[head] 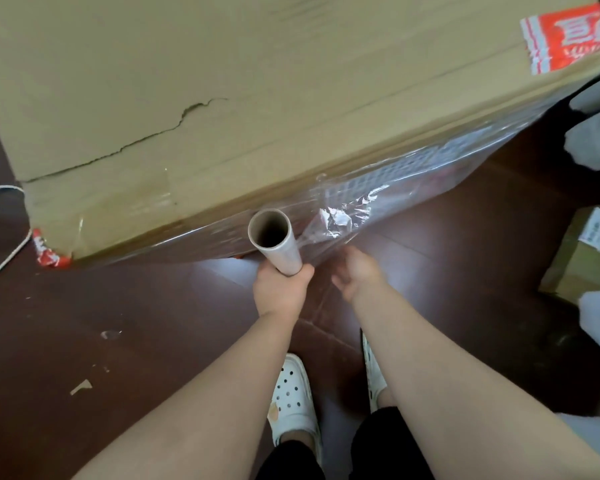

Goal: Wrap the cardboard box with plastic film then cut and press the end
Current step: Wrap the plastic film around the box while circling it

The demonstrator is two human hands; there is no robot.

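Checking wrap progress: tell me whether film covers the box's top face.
No, the cardboard box top is bare; plastic film shows along its near side.

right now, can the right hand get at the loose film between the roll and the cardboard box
Probably yes. The right hand hangs at the lower edge of the stretched plastic film, nothing between them. The left hand grips the film roll at its bottom end, clear of that span.
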